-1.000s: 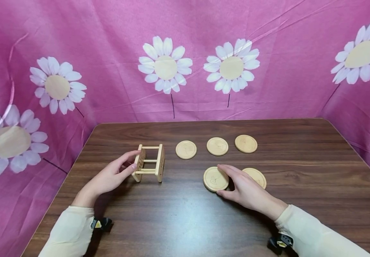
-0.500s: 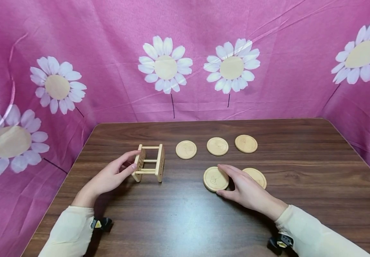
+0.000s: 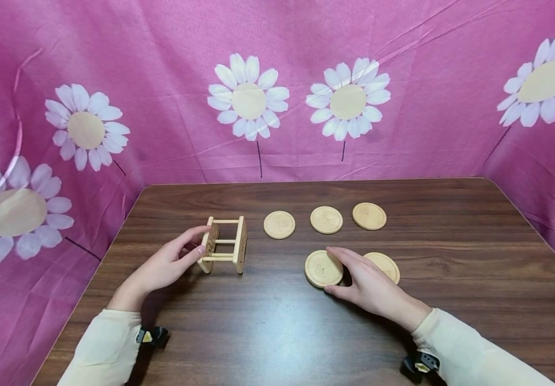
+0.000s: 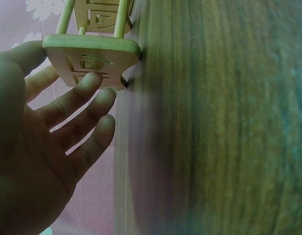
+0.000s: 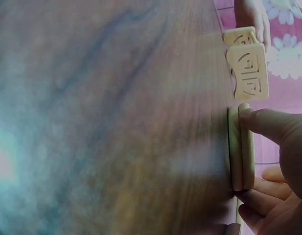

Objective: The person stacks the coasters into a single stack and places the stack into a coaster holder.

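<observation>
My left hand holds a small wooden coaster rack by its left side panel, thumb and index finger at the panel's edges. In the left wrist view, the other fingers lie near the panel's cut-out outer face. My right hand grips a round wooden coaster between thumb and fingers at its rim. The right wrist view shows this upper coaster lying on a lower coaster, both flat on the table. Another coaster lies partly hidden behind the right hand.
Three more round coasters lie in a back row: a left one, a middle one and a right one. Everything stands on a dark wood table. Pink cloth with white flowers hangs behind and beside it.
</observation>
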The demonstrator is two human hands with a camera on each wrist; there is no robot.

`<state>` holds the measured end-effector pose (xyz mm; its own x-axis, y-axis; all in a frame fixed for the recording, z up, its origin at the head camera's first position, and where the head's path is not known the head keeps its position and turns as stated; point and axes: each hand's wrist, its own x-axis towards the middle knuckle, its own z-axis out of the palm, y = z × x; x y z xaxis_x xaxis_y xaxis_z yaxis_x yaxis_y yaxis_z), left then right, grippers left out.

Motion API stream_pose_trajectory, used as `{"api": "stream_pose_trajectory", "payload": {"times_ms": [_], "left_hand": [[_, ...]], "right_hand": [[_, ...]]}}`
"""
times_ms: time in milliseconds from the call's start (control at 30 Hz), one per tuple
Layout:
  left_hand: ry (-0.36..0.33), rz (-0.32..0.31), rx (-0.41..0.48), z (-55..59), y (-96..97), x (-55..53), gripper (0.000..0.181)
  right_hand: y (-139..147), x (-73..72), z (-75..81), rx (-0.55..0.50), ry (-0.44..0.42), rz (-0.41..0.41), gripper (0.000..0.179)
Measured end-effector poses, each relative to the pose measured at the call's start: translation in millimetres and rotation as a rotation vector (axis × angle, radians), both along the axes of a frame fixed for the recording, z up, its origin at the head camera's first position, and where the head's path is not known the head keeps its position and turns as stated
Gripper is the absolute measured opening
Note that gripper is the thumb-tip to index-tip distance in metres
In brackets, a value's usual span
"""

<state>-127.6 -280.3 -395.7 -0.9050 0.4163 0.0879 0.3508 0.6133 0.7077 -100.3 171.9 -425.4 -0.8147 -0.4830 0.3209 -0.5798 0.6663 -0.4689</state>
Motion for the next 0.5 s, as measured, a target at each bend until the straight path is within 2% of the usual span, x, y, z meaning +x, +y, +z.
{"api": "stream_pose_trajectory", "payload": {"times_ms": [100,167,400,500], "left_hand": [[-0.003,0.003,-0.001,0.1,-0.4,0.2,0.048],[-0.006,0.005,-0.002,0.2,-0.6,0.2,0.048],[-0.017,0.009,0.005,0.6,-0.5,-0.1,0.048],[-0.024,0.011,0.005,0.4,-0.7,0.1,0.048]], "right_hand": [[-0.4,-0.3,0.6,0.004,-0.021,-0.007,0.073],[-2.7,1.3,6.9,0.013,-0.043,-0.013,0.071],[-4.9,-2.7,10.5,-0.036,0.001,-0.011,0.066],[-5.6,-5.0,13.7,-0.039,-0.014,-0.012,0.063]]}}
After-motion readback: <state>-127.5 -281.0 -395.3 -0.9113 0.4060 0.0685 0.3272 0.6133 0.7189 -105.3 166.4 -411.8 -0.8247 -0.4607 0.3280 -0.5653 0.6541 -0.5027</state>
